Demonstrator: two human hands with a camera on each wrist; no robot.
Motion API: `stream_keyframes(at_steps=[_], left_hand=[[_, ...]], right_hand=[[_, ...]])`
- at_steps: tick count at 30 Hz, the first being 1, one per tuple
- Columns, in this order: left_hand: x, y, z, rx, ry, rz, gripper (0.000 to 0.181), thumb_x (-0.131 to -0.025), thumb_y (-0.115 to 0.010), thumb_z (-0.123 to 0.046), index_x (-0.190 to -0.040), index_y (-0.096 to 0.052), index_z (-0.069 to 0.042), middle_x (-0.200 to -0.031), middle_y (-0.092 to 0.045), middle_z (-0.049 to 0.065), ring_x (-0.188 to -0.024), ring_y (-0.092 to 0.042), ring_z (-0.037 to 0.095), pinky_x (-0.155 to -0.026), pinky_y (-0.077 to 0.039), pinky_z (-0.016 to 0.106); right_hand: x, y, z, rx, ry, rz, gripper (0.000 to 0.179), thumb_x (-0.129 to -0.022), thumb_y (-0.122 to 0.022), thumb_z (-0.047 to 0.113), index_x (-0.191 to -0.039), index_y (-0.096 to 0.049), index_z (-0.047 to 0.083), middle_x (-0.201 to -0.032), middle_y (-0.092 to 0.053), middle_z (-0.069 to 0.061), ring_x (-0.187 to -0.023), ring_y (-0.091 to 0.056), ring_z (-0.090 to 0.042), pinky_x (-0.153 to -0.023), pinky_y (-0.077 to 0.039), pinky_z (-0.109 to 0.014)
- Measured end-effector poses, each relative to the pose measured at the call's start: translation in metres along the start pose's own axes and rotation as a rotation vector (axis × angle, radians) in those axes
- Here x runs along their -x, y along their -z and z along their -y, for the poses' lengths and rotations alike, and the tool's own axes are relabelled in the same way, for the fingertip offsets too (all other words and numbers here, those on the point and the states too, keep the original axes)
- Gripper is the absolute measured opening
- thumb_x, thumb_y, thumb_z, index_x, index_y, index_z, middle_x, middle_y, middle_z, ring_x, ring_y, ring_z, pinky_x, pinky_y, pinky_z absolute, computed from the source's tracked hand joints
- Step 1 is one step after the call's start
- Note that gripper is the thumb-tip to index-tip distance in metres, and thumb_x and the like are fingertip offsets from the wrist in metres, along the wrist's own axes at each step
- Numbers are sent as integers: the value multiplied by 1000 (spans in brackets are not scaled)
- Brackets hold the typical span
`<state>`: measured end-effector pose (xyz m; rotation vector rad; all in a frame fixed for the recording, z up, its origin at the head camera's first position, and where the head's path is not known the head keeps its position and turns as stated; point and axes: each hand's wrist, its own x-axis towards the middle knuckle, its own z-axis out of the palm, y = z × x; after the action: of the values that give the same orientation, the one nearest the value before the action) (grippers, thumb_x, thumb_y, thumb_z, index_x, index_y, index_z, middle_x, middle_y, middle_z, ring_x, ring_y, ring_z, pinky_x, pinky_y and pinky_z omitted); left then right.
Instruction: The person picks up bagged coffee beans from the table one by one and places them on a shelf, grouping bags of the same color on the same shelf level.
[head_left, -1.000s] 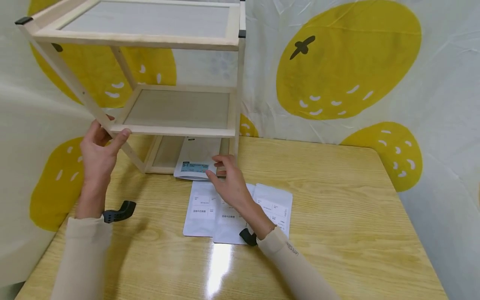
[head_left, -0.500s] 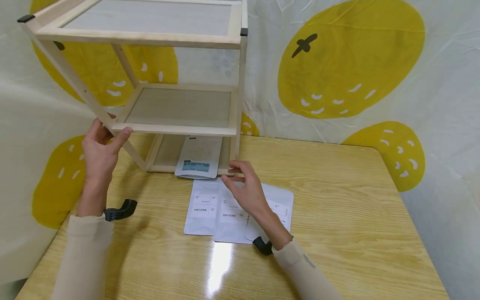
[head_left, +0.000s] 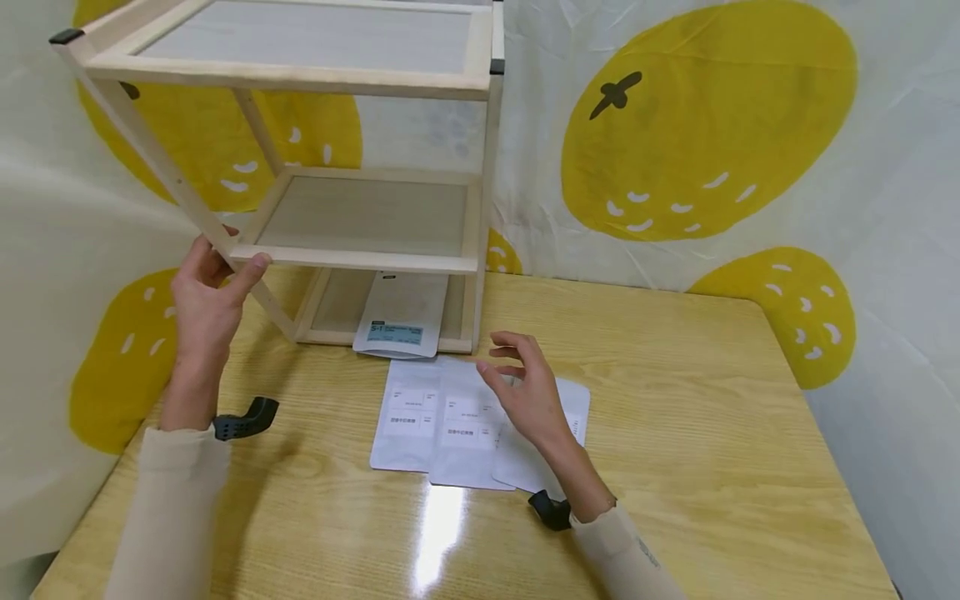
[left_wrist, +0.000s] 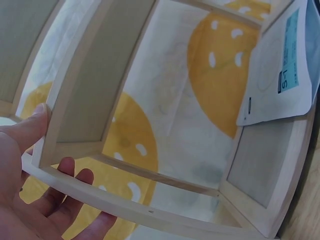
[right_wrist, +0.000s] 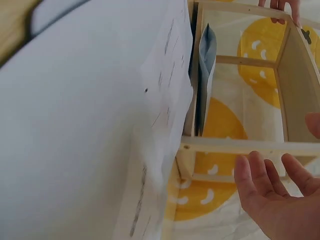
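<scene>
My left hand grips the left front post of a light wooden shelf rack, thumb on the middle shelf's front edge and fingers around the post. On the bottom shelf lies a white pouch with a blue S-1 label; its near end sticks out over the front rail. My right hand, holding nothing, hovers above white pouches with fingers loosely bent. Those pouches overlap on the table: a left one, a middle one and a right one, partly hidden by my hand and forearm.
The rack stands at the back left of the wooden table. Its middle shelf and top shelf are above the pouch. A white cloth printed with yellow fruit hangs behind and at the sides.
My right hand has drawn away from the pouch on the bottom shelf, moving right and toward me over the table pouches. My left hand keeps its grip on the rack.
</scene>
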<state>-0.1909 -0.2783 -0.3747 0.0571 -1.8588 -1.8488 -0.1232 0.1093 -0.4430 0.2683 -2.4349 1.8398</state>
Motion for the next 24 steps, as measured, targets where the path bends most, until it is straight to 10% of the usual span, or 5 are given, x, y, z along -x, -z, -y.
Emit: stream_keyframes(at_steps=[24], left_hand=[[0, -2, 0, 41, 18, -6, 39, -87, -83, -5, -124, -70, -8, -116, -73, 0, -102, -63, 16, -84, -52, 17]], right_hand=[[34, 39, -31, 136, -185, -88, 49, -97, -75, 18, -141, -57, 4, -142, -58, -16, -126, -62, -31, -105, -54, -49]])
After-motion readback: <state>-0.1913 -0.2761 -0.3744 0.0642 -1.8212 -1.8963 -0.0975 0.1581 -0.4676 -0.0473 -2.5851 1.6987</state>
